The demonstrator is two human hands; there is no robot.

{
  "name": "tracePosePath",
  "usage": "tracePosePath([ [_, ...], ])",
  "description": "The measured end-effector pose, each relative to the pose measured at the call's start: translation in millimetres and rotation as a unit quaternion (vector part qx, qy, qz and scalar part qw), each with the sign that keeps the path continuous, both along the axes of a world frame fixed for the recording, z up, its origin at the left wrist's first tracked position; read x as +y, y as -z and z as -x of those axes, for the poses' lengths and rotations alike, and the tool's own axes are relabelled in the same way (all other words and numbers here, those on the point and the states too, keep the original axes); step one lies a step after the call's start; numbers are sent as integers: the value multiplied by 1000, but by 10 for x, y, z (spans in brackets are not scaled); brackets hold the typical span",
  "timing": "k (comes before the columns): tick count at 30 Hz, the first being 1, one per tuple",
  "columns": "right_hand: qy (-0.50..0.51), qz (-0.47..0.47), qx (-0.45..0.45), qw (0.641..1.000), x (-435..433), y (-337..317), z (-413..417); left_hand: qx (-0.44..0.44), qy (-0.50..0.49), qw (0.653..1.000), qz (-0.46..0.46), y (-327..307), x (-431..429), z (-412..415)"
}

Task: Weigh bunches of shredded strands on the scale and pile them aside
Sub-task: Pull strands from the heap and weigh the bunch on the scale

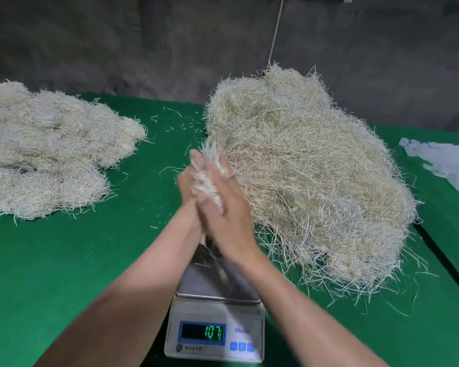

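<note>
At bottom centre the scale (pixel 214 337) is lit, its pan almost bare. Just above it, the left hand (pixel 187 185) and right hand (pixel 225 207) press flat-palmed together on a bunch (pixel 207 176), likely squaring it. The heap (pixel 302 176) at centre right supplies strands; the pile (pixel 45 149) at upper left collects weighed ones.

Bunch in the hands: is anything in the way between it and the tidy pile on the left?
Nothing visible is. The bunch is pressed between the left hand and the right hand above the scale. Between it and the tidy pile there is only the green cloth with a few loose strands lying flat.
</note>
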State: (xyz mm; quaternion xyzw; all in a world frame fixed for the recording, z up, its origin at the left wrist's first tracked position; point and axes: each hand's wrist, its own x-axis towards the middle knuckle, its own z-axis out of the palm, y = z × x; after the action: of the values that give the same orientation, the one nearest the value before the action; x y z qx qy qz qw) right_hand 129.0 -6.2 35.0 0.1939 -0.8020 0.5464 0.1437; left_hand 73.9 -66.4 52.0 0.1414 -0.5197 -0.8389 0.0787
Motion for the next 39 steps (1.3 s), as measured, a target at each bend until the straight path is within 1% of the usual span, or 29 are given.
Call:
tracePosePath([
  [1, 1, 3, -10, 1000, -3, -25, 33, 12, -4, 1000, -6, -18, 16, -11],
  [4, 53, 82, -136, 986, 241, -273, 431, 22, 19, 995, 92, 17, 271, -128],
  [5, 48, 109, -152, 981, 291, -292, 483, 20, 23, 993, 114, 3, 308, -124],
  [8, 6, 154, -151, 976, 136, -116, 239, 75, -9, 993, 91, -88, 195, 47],
  [9, 12, 160, -143, 977, 73, -38, 164, 95, -37, 988, 115, -90, 163, 114],
  [10, 33, 176, -140, 974, 57, -1, 167, 102, -61, 978, 170, -57, 175, 137],
  [11, 59, 215, -156, 962, 101, 3, 241, 103, -79, 961, 245, -14, 224, 108],
  [12, 85, 270, -191, 940, 188, -28, 362, 117, -80, 939, 313, 64, 299, 62],
  [14, 131, 393, -276, 867, 415, -137, 566, 157, -55, 920, 354, 231, 401, -34],
  [15, 127, 460, -303, 825, 506, -147, 647, 144, -47, 929, 338, 285, 385, -55],
  [16, 116, 512, -318, 789, 575, -131, 719, 103, -40, 952, 285, 321, 342, -45],
  [17, 110, 547, -323, 764, 601, -116, 768, 41, -1, 979, 198, 314, 305, -41],
  [18, 112, 559, -319, 757, 614, -113, 800, -16, 75, 994, 77, 298, 297, -48],
  [19, 126, 527, -307, 782, 613, -100, 826, -48, 166, 984, -49, 314, 301, -34],
  [20, 148, 442, -278, 840, 582, -60, 805, -60, 207, 968, -132, 293, 325, -11],
  [21, 148, 321, -223, 908, 514, 36, 730, -66, 206, 959, -183, 265, 345, 28],
  [22, 141, 182, -141, 963, 422, 166, 623, -74, 180, 960, -200, 227, 338, 87],
  [23, 129, 54, -66, 988, 333, 326, 501, -90, 142, 964, -207, 201, 291, 173],
  [24, 126, -40, -7, 991, 280, 433, 398, -111, 106, 969, -195, 195, 243, 242],
  [25, 127, -90, 22, 987, 262, 454, 384, -126, 65, 975, -169, 207, 228, 255],
  [26, 132, -109, 23, 985, 287, 395, 442, -123, 38, 982, -137, 227, 258, 233],
  [27, 139, -87, 10, 986, 348, 325, 538, -119, 27, 988, -93, 267, 320, 185],
  [30, 168, 25, -54, 984, 445, 199, 649, -108, 48, 993, 20, 386, 423, 72],
  [32, 204, -6, -8, 979, 280, 265, 508, -86, 77, 990, 81, 352, 319, 110],
  [33, 205, -20, 24, 978, 212, 281, 447, -73, 68, 990, 102, 349, 278, 158],
  [34, 201, -25, 42, 978, 197, 293, 437, -70, 51, 991, 102, 343, 283, 173],
  [36, 177, 4, 24, 984, 309, 292, 562, -110, 31, 987, 111, 341, 365, 122],
  [37, 177, 21, 16, 984, 393, 274, 626, -132, 41, 983, 120, 350, 408, 99],
  [39, 178, 34, 30, 983, 504, 211, 664, -125, 62, 983, 116, 317, 432, 91],
])
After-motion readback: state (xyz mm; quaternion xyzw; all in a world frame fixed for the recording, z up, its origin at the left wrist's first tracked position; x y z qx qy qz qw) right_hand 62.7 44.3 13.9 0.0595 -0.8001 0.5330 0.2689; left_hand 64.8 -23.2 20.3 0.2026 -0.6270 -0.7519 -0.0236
